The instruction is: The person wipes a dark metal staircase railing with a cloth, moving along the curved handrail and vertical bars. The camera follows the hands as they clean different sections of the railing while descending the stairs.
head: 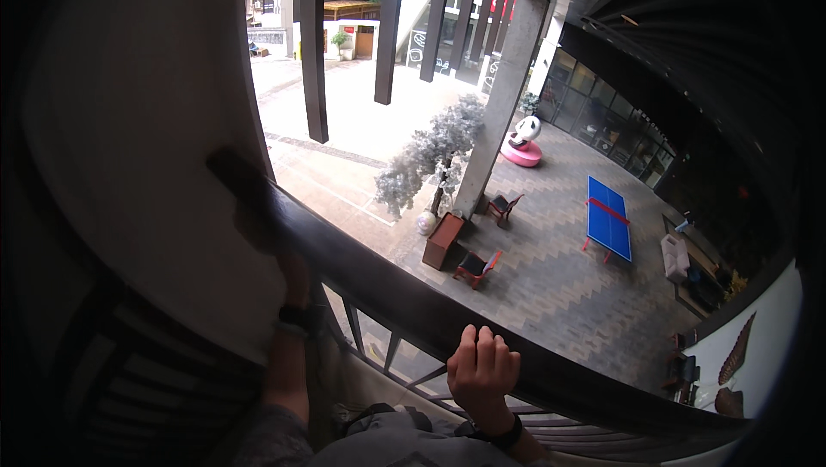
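Observation:
A dark, glossy handrail (387, 283) slants across in front of me, above a balustrade of slim bars (389, 351). My right hand (484, 367) is on the rail, its fingers curled over the near edge and a black band at the wrist. My left hand (261, 225) is in deep shadow by the rail's upper left end, next to the pale wall (161, 112). A dark, elongated form (235, 173) lies there; whether it is the rail's end or a separate item is unclear. A dark watch or band (297, 318) circles my left wrist.
Far below the rail lies a paved court with a blue table tennis table (606, 218), chairs (476, 267), a brown cabinet (444, 239) and a grey-leaved tree (439, 144). A concrete column (500, 106) rises beside the tree. Dark vertical beams (314, 48) hang beyond.

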Tool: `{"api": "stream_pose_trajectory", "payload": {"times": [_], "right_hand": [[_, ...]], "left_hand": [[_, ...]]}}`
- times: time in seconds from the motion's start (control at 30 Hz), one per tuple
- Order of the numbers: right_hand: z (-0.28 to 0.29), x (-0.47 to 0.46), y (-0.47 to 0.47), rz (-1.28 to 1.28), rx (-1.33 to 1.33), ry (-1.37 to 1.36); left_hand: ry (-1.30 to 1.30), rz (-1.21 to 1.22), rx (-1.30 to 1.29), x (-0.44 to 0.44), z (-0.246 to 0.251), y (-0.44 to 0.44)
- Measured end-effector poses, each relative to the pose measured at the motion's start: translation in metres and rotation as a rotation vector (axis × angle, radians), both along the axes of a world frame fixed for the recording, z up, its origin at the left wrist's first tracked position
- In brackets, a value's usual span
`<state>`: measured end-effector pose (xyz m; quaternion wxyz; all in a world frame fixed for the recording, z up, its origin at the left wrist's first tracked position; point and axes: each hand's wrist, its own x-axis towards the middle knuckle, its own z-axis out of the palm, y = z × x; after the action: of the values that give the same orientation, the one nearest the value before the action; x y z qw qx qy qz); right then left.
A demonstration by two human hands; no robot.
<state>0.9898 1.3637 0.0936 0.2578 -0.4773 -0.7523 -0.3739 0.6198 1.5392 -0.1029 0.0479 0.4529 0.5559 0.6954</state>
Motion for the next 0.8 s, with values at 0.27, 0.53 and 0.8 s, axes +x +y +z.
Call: {"api": "stream_pose_trajectory", "payload": {"times": [0.27, 0.53, 0.8], "right_hand": [[0.0, 0.001, 0.0, 0.013, 0.003, 0.003], [-0.001, 0.001, 0.003, 0.044, -0.003, 0.029], [-0.005, 0.003, -0.001, 0.305, -0.033, 0.404]], "left_hand": [[0.11, 0.148, -0.002, 0.016, -0.012, -0.046], [0.512, 0.072, -0.133, -0.012, 0.14, -0.052], [0.992, -0.324, 0.103, 0.17, 0.189, -0.111]]}}
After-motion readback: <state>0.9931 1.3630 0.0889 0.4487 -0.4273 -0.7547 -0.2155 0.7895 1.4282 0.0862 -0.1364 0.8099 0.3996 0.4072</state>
